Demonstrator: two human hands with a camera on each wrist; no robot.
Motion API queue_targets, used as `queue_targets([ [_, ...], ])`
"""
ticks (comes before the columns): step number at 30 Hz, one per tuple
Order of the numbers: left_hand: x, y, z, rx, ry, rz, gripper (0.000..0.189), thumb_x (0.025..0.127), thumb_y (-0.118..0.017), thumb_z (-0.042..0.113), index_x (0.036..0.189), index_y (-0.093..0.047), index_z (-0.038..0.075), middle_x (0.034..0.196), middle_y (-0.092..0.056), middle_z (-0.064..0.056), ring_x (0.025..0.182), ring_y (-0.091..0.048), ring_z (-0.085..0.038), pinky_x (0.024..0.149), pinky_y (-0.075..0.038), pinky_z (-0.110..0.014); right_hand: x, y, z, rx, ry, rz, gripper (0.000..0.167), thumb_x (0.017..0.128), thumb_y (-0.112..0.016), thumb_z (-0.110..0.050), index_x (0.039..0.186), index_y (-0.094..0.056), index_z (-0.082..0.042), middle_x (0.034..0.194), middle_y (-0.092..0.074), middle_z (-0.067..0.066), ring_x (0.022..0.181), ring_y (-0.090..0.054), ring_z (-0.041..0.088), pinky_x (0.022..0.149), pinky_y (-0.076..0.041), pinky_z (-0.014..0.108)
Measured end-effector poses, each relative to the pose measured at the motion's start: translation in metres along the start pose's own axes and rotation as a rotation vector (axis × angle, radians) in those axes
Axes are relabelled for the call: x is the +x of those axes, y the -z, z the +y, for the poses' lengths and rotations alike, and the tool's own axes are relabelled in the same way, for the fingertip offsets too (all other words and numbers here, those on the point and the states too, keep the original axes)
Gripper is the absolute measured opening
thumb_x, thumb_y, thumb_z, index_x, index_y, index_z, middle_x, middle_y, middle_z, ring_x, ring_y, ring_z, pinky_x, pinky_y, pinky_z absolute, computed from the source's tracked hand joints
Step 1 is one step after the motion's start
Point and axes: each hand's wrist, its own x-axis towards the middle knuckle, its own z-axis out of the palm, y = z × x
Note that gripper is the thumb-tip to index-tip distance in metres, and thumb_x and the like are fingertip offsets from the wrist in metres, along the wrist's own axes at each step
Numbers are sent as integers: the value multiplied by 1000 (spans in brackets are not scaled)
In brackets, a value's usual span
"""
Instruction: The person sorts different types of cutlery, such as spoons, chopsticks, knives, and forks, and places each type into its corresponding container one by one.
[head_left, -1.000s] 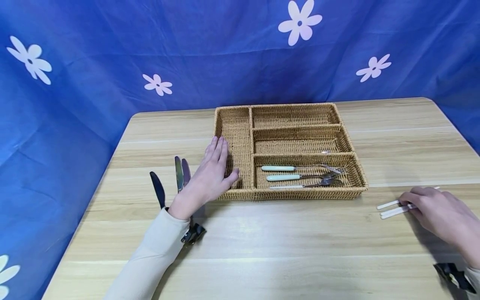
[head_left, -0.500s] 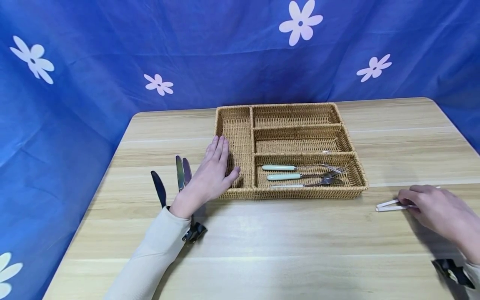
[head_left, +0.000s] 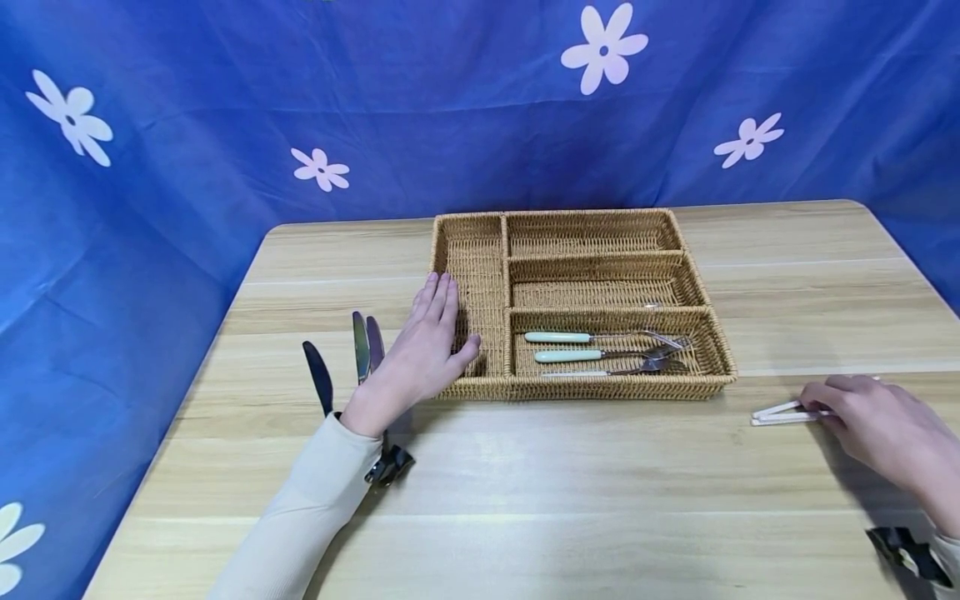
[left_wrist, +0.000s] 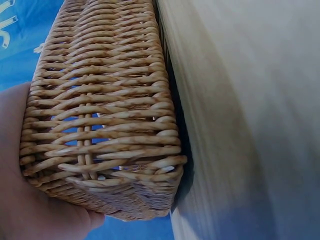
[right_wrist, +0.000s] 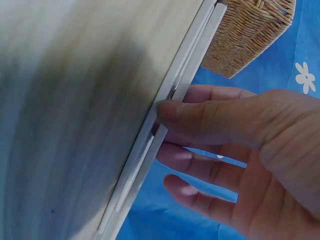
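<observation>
My left hand [head_left: 426,346] rests on the left rim of a wicker cutlery tray [head_left: 622,387], fingers extended and thumb over the left compartment. Close up in the left wrist view, the hand lies along the woven wall [left_wrist: 100,115]. Off to the right of the tray, my right hand [head_left: 873,421] pinches several white chopsticks [head_left: 780,418] low at the tabletop. The right wrist view shows the thumb [right_wrist: 210,117] pressed on the chopsticks [right_wrist: 145,160], which lie nearly side by side. Their far ends are mostly hidden behind the hand in the head view.
In the tray's front right compartment lie forks [head_left: 567,356] with pale green handles. Several dark and shiny table knives [head_left: 318,377] lie left of the tray, partly under my left forearm. A blue flowered cloth [head_left: 450,108] hangs behind the wooden table [head_left: 600,492].
The near ends of the chopsticks have come closer together under my right hand. My left hand has stayed on the tray's rim.
</observation>
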Motion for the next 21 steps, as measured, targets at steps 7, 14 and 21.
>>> queue_targets([
  [7, 0, 0, 0, 0, 2, -4, 82, 99, -43, 42, 151, -4, -8, 158, 5, -23, 146, 10, -32, 119, 3, -39, 1, 5, 1, -1, 18, 59, 39, 49, -79, 8, 76, -62, -15, 68, -58, -4, 54, -55, 24, 42, -40, 38],
  [14, 0, -1, 0, 11, -11, 2, 82, 99, -43, 42, 150, -5, -9, 158, 2, -25, 146, 9, -33, 119, 3, -40, 5, 10, -1, -11, 14, 104, 40, 47, -76, 11, 75, -58, -11, 64, -57, -1, 52, -52, 24, 39, -36, 37],
  [21, 1, 0, 1, -3, -1, 13, 79, 101, -37, 45, 150, -6, -8, 158, 0, -26, 146, 9, -33, 119, 2, -41, 10, 15, -2, -26, -4, 116, 38, 50, -74, 14, 76, -58, -11, 65, -58, 2, 52, -53, 27, 37, -35, 38],
])
